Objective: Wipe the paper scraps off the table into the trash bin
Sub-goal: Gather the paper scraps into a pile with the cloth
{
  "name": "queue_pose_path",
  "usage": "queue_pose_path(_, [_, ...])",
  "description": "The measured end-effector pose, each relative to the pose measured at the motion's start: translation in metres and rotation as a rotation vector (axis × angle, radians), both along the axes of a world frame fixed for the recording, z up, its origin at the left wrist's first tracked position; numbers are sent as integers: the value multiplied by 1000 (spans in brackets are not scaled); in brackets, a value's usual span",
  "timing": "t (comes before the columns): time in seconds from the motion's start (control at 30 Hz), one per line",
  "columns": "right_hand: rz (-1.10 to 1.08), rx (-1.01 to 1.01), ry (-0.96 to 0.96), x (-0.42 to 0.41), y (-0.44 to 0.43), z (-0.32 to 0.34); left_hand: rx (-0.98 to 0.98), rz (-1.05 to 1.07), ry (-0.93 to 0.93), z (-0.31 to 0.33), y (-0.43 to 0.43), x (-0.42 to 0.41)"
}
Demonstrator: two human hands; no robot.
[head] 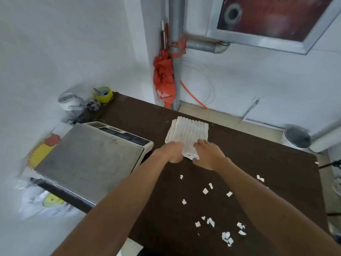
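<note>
A white ribbed cloth (188, 133) lies on the dark brown table (258, 154) toward its far side. My left hand (172, 151) grips the cloth's near left corner, fingers curled under it. My right hand (207, 155) holds the near right edge, with its fingers on the cloth. Several white paper scraps (205, 191) lie scattered on the table nearer to me, with a denser cluster (227, 237) at the near right. A white trash bin with a grey lid (297, 138) stands on the floor beyond the table's far right edge.
A grey-topped weighing scale (90, 157) fills the table's left side. A yellow tape roll (104, 94) and clutter sit at the far left corner. An orange umbrella (164, 80) hangs by a metal pipe (176, 71) behind the table.
</note>
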State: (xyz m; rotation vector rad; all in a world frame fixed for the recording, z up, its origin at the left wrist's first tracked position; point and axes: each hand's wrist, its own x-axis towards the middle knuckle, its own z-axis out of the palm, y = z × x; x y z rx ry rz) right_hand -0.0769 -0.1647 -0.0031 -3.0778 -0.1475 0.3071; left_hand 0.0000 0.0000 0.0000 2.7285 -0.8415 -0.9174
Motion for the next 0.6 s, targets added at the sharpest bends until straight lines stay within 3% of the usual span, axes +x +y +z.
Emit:
queue_pose_path(0.2, [-86, -38, 131, 23, 10, -34, 5, -144, -77, -23, -10, 17])
queue_pose_path(0.6, [-199, -146, 89, 50, 22, -71, 34, -421, -459, -64, -8, 62])
